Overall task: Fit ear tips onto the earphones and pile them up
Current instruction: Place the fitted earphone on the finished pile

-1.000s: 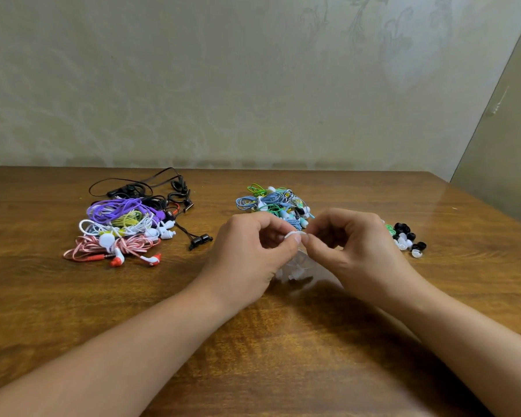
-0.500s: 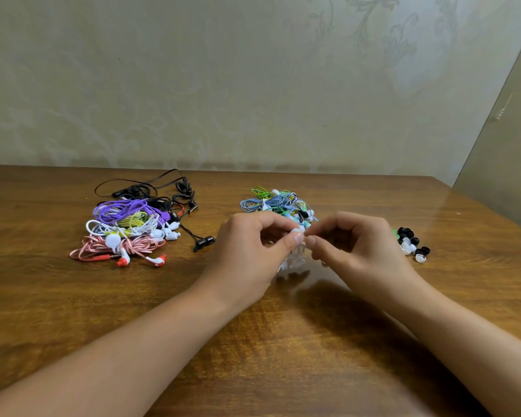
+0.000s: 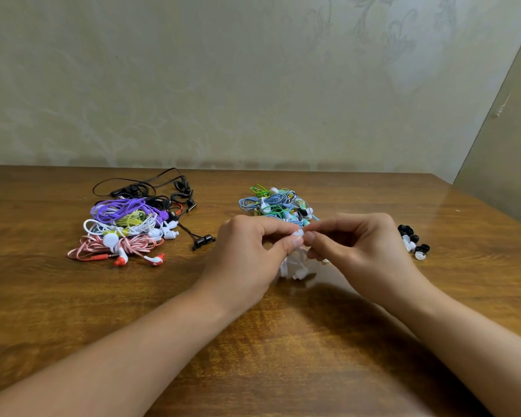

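The left hand (image 3: pixel 247 254) pinches a white earphone (image 3: pixel 294 266) above the tabletop (image 3: pixel 283 356); the right hand (image 3: pixel 358 251) pinches a small white ear tip (image 3: pixel 299 233) against it. Light, soft, probably slippery, the tip is best held by its rim, the earphone by its hard body.

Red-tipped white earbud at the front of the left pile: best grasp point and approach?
Probably pinch the red-and-white earbud across its white stem from above, on the near side. It lies flat on the table at the left pile's front edge, clear of the tangle, though its cord runs back into the pile.
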